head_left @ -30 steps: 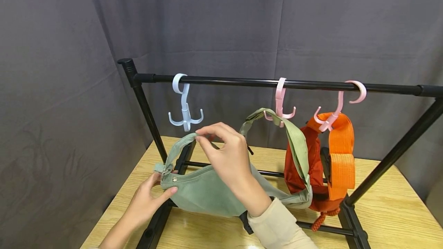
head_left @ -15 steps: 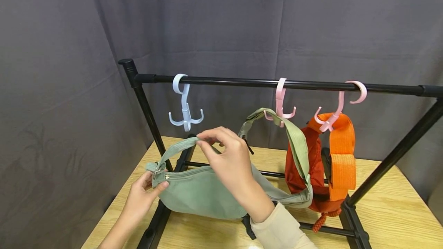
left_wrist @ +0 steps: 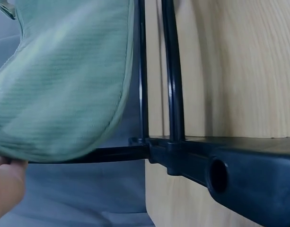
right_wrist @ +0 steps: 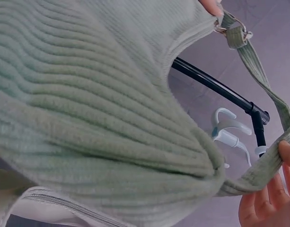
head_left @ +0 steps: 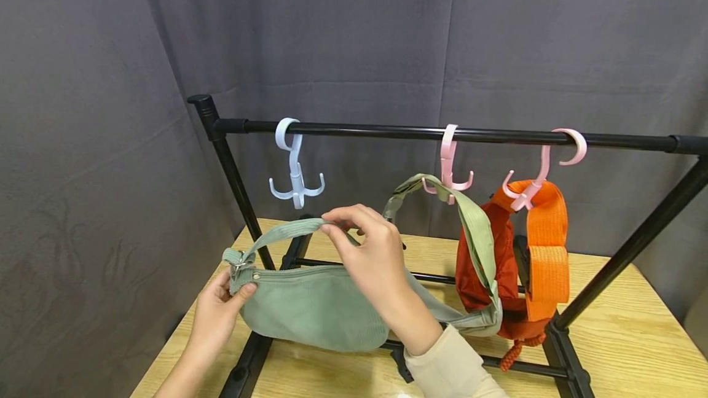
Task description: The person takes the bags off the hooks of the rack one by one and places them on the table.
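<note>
A sage-green corduroy shoulder bag (head_left: 310, 312) is stretched sideways in front of the rack. My left hand (head_left: 212, 318) pinches its left top corner by the metal ring, thumb in front; in the left wrist view that hand (left_wrist: 7, 187) shows at the bag's edge. My right hand (head_left: 381, 263) pinches the bag's strap (head_left: 279, 233) between thumb and forefinger, lifting it into an arch above the zip. From the right wrist, the strap (right_wrist: 260, 177) runs from the ring to my right fingers. The bag's right end is partly hidden behind my right forearm.
A black rack bar (head_left: 376, 131) carries a pale blue hook (head_left: 297, 183) above the bag and two pink ones to the right. The middle pink hook (head_left: 447, 164) holds a light green strap (head_left: 480, 232); the right one holds an orange-red bag (head_left: 547, 263). A wooden table (head_left: 619, 324) lies beneath.
My left hand has moved left and slightly up with the bag's corner. My right hand has shifted slightly right and down, keeping the strap, whose arch is now longer and flatter.
</note>
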A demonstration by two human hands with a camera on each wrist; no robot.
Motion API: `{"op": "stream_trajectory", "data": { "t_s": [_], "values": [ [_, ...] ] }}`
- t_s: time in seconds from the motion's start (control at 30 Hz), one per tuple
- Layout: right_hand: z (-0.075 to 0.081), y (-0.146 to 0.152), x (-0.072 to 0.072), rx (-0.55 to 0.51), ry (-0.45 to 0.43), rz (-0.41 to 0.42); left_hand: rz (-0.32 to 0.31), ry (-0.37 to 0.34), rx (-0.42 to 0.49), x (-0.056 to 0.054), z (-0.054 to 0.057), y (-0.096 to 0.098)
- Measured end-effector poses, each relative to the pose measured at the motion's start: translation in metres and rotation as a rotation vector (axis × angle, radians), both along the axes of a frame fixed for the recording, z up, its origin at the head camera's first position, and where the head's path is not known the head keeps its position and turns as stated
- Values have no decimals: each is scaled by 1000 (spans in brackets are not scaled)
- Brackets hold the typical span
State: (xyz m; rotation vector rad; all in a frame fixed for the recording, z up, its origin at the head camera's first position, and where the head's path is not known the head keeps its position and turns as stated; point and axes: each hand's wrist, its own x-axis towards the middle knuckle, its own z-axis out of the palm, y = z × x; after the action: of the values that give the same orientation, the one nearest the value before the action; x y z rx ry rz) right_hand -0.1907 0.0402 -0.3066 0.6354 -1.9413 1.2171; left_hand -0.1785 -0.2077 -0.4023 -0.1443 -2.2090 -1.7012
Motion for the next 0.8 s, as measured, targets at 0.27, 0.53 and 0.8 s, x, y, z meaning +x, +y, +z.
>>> {"op": "stream_trajectory", "data": {
  "t_s": [0.27,0.53,0.8],
  "values": [
    [-7,7,-1,22,-7,-1,52,63,94,5,13,-4],
    [-18,16,-2,63,-7,-13,63,90,144,10,19,-8],
    [-24,24,0,91,-29,-29,96,97,144,13,24,-11]
  ]
}}
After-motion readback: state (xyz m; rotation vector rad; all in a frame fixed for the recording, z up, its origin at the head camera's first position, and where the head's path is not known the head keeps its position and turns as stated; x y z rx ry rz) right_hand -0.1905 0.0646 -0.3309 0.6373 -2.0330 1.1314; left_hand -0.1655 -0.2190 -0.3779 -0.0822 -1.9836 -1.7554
